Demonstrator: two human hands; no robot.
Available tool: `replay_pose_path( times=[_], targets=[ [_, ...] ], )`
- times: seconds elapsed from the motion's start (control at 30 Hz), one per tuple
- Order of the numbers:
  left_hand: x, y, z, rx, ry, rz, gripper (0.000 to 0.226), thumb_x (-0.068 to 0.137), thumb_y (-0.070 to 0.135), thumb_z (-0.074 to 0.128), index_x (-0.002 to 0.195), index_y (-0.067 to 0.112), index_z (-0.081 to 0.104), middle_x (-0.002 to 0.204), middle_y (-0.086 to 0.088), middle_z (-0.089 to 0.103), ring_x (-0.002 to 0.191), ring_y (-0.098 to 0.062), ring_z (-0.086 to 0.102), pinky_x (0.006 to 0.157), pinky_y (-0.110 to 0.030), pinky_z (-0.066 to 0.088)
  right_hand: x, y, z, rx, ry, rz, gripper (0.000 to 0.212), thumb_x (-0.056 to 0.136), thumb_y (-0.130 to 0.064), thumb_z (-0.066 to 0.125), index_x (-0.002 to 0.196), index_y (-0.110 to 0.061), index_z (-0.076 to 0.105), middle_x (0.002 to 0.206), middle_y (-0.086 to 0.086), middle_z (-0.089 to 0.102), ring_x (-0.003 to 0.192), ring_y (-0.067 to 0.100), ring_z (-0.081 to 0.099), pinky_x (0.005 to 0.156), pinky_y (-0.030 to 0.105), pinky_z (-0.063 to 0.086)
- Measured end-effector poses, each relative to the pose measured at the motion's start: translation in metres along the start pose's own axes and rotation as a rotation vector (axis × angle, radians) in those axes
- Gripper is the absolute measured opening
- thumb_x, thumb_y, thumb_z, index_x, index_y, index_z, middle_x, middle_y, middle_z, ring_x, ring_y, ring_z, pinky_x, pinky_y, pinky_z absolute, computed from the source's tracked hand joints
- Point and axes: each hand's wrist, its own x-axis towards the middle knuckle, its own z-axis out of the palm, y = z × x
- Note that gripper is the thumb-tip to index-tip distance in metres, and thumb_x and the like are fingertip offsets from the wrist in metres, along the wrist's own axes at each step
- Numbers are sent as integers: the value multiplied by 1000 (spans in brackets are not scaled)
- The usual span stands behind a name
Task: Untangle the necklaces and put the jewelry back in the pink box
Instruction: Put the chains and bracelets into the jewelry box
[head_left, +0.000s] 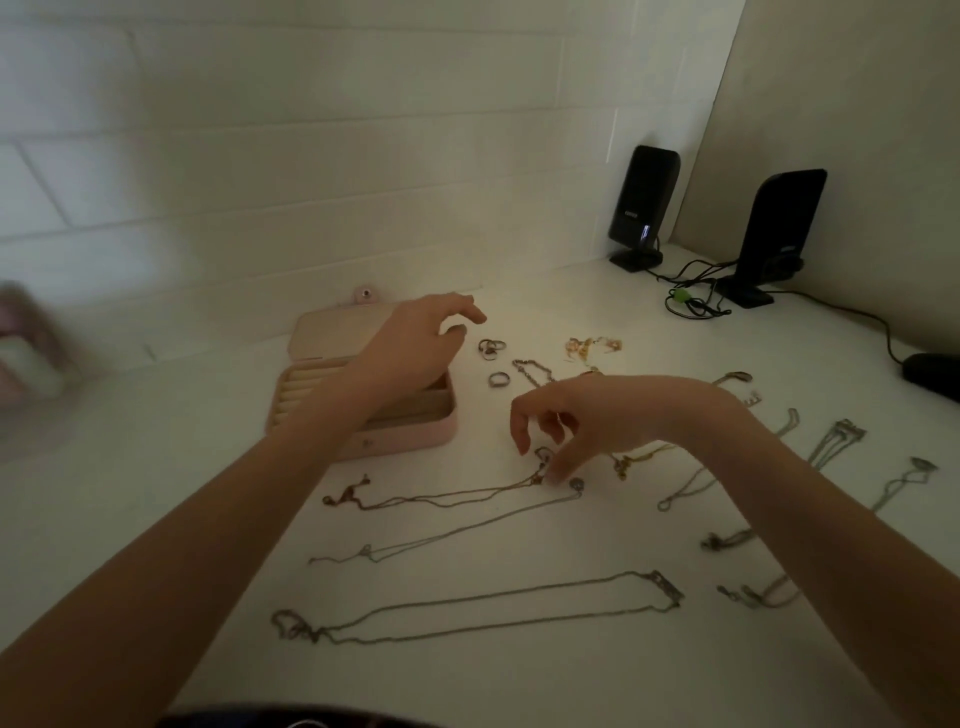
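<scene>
**A:** So which step are we on? From where I'm standing the untangling looks mostly done.

**B:** Yeah, I'd say so. Going left to right: the pink box sits open on the table, lid flipped back against the wall, ring rolls showing and nothing much in it that I can make out. The left hand hovers over its right end, fingers loosely curled, holding nothing as far as I can tell.

**A:** And the chains?

**B:** Laid out apart in front of the box: a reddish chain, a thin silver one just below it, and a long one nearest us. A couple of rings sit just right of the box.

**A:** Right hand?

**B:** The right hand is down at the right end of the reddish chain, thumb and fingertip closing on the pendant. Whether it's actually pinched yet, I can't tell. More necklaces lie further right, with two speakers in the back corner.

**A:** So packing is starting?

**B:** My guess. Next move needs a clean pinch and a slow lift so it doesn't drag the silver one touching it, then over to the box.
</scene>
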Motion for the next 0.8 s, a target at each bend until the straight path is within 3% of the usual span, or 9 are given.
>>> replay_pose_path(
  times=[0.17, 0.23, 0.3, 0.33, 0.4, 0.5, 0.6, 0.7, 0.8],
  targets=[
    [-26, 6, -7, -78, 5, 9, 32, 88, 1, 48, 100, 26, 65, 128, 1, 58, 125, -10, 46, 104, -21, 27, -3, -1, 15, 22, 100, -4, 14, 80, -26, 72, 80, -28, 58, 79, -9, 53, 72, 10, 47, 66, 24, 40],
    [-39, 11, -5, -141, -9, -24, 35, 87, 2, 48, 94, 32, 64, 121, 0, 62, 104, -10, 57, 95, -26, 38, -6, 0, 18, 23, 138, 3, 11, 82, -24, 71, 80, -24, 60, 79, -10, 53, 73, 8, 48, 65, 20, 38],
    [-51, 15, -1, -157, -32, -15, 33, 89, 4, 49, 98, 32, 64, 106, -3, 66, 72, -9, 56, 75, -26, 45, -10, -1, 21, 14, 196, -14, 7, 85, -22, 67, 84, -19, 61, 82, -10, 54, 76, 9, 49, 65, 18, 38],
    [-55, 17, 1, -149, -41, 1, 30, 90, 5, 51, 104, 28, 63, 103, -2, 66, 69, -5, 55, 73, -21, 44, -12, -3, 21, 31, 249, -47, 6, 87, -20, 65, 84, -19, 60, 83, -11, 55, 78, 9, 51, 66, 15, 40],
    [-62, 22, 5, -298, -102, 6, 28, 90, 6, 55, 114, 19, 57, 114, -1, 64, 91, -1, 59, 86, -12, 43, -17, -10, 15, 181, 381, -135, 9, 88, -16, 63, 82, -19, 58, 86, -9, 63, 79, 10, 60, 70, 12, 45],
    [-69, 32, 8, -684, -304, -137, 32, 93, 16, 55, 124, 15, 48, 117, -7, 66, 109, -15, 62, 99, -28, 43, -22, -24, -1, 460, 539, -219, 8, 90, -10, 60, 83, -12, 55, 80, 2, 70, 69, 9, 65, 65, 20, 50],
    [-75, 40, 8, -848, -397, -184, 22, 99, 13, 42, 117, 9, 55, 98, -11, 70, 94, -23, 68, 90, -29, 50, -22, -36, -13, 625, 633, -256, 8, 91, -5, 57, 86, -6, 52, 84, 9, 70, 72, 14, 68, 63, 26, 53],
    [-78, 38, 2, -843, -351, -152, 23, 98, 8, 40, 102, 6, 63, 80, -5, 71, 78, -18, 69, 83, -26, 55, -23, -43, -17, 907, 710, -261, 6, 92, -4, 56, 91, -5, 50, 93, 19, 66, 82, 27, 71, 68, 34, 60],
    [-82, 28, -10, -781, -310, -155, 21, 96, 4, 45, 98, 8, 65, 78, -2, 70, 75, -13, 69, 83, -23, 55, -22, -46, -19, 1243, 726, -283, 5, 93, -2, 52, 95, -6, 51, 89, 15, 61, 78, 27, 71, 67, 33, 59]
  ],
)
